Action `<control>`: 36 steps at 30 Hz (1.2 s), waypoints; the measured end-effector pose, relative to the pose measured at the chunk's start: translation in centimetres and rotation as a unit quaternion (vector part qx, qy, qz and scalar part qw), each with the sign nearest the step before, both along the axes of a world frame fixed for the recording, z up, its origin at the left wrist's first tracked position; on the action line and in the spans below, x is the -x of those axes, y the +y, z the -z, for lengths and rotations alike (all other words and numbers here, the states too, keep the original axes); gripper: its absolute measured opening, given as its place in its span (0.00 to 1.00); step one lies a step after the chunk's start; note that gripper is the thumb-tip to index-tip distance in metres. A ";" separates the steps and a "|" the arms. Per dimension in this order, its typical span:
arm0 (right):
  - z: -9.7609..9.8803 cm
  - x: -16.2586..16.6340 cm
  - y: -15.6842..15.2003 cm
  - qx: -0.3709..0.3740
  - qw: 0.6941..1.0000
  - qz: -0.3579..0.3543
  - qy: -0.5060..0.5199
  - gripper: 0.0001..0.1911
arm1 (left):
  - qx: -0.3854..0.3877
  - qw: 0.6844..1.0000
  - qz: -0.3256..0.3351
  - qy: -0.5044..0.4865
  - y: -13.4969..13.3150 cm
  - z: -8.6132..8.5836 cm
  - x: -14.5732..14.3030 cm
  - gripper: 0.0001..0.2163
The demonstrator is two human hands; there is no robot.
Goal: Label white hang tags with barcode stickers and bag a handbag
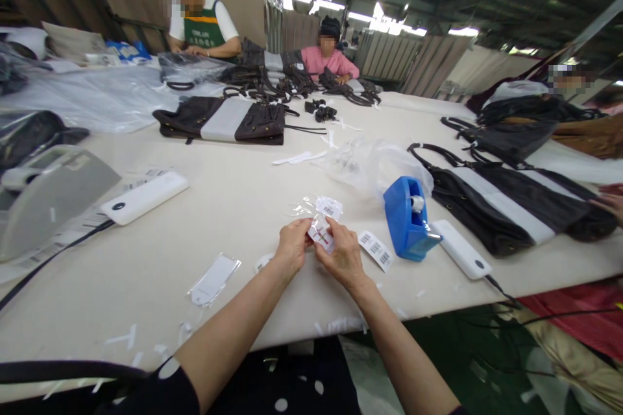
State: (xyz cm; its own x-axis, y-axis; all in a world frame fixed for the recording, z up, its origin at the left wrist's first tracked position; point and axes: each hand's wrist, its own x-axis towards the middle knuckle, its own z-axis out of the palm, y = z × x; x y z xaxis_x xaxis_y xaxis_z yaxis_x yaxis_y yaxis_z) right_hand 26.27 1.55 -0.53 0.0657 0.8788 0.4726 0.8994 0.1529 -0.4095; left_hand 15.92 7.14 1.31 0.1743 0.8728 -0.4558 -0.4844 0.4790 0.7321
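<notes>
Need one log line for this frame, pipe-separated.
left hand: holding white tag, red marking | right hand: holding same tag | nearby right: barcode label strip, blue tape dispenser

A small white card (322,238) with red marks is held, printed face up, slightly toward six o'clock from the view's middle. Clear, glossy plastic film (305,206) shows at its eleven o'clock; whether it encloses the card is unclear.
</notes>
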 end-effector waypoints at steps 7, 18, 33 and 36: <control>0.0 1.2 -0.7 -0.025 0.996 0.024 0.078 0.27 | -0.044 0.999 -0.007 0.020 -1.0 0.7 -0.2 0.10; 0.9 2.9 -2.6 0.064 0.818 0.071 0.567 0.15 | -0.086 0.995 0.009 0.042 -2.0 0.9 0.3 0.13; -4.2 -0.5 0.2 -0.064 0.983 -0.085 0.150 0.11 | -0.112 0.972 0.192 0.074 -4.6 0.1 2.2 0.11; -4.6 -0.5 1.2 -0.037 0.968 -0.078 0.235 0.08 | -0.122 0.963 0.219 0.100 -4.9 0.4 2.6 0.09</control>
